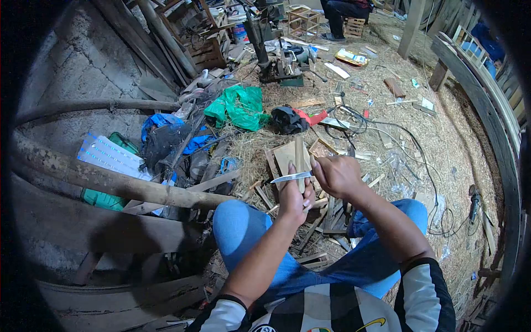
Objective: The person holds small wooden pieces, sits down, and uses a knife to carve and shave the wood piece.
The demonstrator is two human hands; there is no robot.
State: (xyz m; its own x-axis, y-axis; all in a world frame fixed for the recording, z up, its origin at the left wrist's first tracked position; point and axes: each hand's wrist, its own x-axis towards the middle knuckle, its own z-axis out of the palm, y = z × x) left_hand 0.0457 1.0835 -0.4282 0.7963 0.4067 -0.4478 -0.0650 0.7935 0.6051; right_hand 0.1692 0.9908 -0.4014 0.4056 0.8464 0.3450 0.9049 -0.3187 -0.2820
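Note:
My left hand [293,198] is wrapped round the lower part of a narrow wooden strip [300,155], which stands up between my hands and points away from me. My right hand [338,176] is closed on the handle of a knife; the handle is mostly hidden by the fingers. The knife's blade [290,177] points left and lies across the strip, just above my left palm. Beneath and beyond my hands are a light wooden board [285,157] and scattered wood offcuts.
A bamboo pole [121,187] runs from the left towards my knee. Beyond my hands lie a green plastic bag [238,108], a black bundle [287,120] and cables [409,133]. A power tool [474,205] lies right. A seated person [337,16] is at the back.

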